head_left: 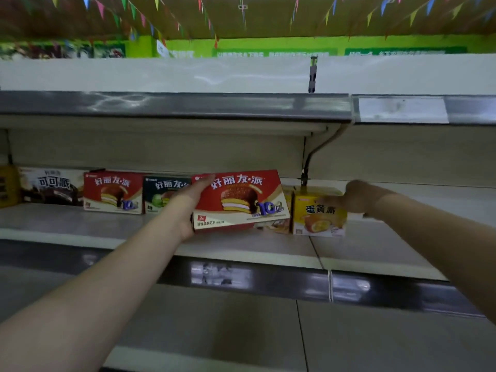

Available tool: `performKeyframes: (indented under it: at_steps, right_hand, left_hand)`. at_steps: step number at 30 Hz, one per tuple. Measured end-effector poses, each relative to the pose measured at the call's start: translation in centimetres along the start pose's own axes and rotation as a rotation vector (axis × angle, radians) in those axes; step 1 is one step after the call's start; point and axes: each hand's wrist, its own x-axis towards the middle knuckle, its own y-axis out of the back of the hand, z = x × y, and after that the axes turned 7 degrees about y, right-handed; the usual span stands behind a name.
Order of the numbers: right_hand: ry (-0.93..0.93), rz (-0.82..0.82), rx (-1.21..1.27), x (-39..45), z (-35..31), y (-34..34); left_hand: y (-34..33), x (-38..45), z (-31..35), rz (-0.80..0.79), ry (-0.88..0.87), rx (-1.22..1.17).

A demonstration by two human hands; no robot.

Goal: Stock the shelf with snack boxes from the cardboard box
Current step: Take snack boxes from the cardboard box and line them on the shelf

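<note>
Your two bare forearms reach forward over the lower shelf board [214, 326] toward the middle shelf [80, 221]. Your left hand [188, 208] grips the left end of a red snack box [241, 202], thumb laid along its upper left edge, fingers hidden behind it; the box is tilted, right end raised, held above the shelf near the front edge and in front of the row. Your right hand [354, 197] rests on the upper right part of a yellow snack box [319, 216], fingers curled over its top and far side; whether they clamp it or only press on it cannot be told. This yellow box stands upright on the shelf, just right of the red box, near the seam between two shelf sections. Partly hidden behind the red box lies another package [273, 226], identity unclear. Farther back on the left, a row stands along the shelf's rear edge: a second red box [112, 191], a dark green box [163, 194] beside it, and a brown cocoa box [51, 186] toward the left end. Above, the upper shelf rail [174, 106] carries a blank price tag [402, 110].
</note>
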Motion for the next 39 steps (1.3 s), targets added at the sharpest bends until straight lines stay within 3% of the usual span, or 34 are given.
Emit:
performKeyframes:
  at_steps: [3, 6, 10, 14, 22, 26, 32, 39]
  right_hand:
    - [0.045, 0.23, -0.104, -0.1, -2.1, 1.1]
    - [0.175, 0.39, 0.032, -0.3, -5.2, -0.2]
    - [0.315, 0.188, 0.23, -1.5, -11.7, -3.6]
    - [0.334, -0.081, 0.384, -1.8, -17.0, -7.2]
    - [0.302, -0.203, 0.544, 0.0, -26.3, -12.8]
    - [0.262, -0.3, 0.677, 0.5, -31.3, -15.6]
    - [0.205, -0.229, 0.784, 2.1, -36.2, -19.7]
    - [0.169, -0.06, 0.624, 4.5, -39.8, -21.1]
  left_hand:
    - [1.7, 0.0, 0.2, 0.004, -0.007, -0.018]
    - [3.4, -0.1, 0.5, 0.025, -0.003, -0.015]
    - [5.7, -0.3, 1.0, 0.076, -0.018, -0.01]
    - [8.9, -0.5, 1.7, 0.114, -0.038, -0.011]
    - [19.9, 2.0, 5.1, 0.142, -0.056, 0.028]
    - [25.7, 3.6, 7.4, 0.079, -0.067, 0.201]
    - [32.5, 6.8, 9.5, -0.031, -0.144, 0.7]
    - [34.3, 12.2, 10.2, -0.093, -0.248, 0.761]
